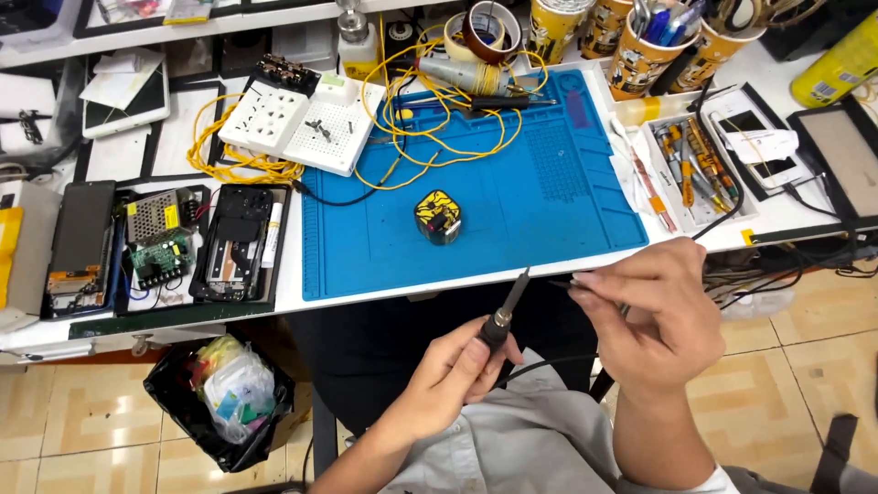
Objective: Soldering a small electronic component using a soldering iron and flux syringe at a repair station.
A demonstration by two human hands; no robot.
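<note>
Black pen-shaped soldering iron (505, 316) with a dark metal tip, held below the near edge of the bench in the left hand (448, 375), whose fingers are closed around its handle, tip pointing up toward the right hand (654, 320); the right fingertips are pinched on a thin dark object too small to identify. Beyond the hands lies a blue silicone work mat (476, 183) carrying a small yellow-and-black cube-shaped charger (438, 217) and loose yellow wire (430, 110), with a white power strip (302, 119) to its left and a black waste bin (224, 402) on the floor.
</note>
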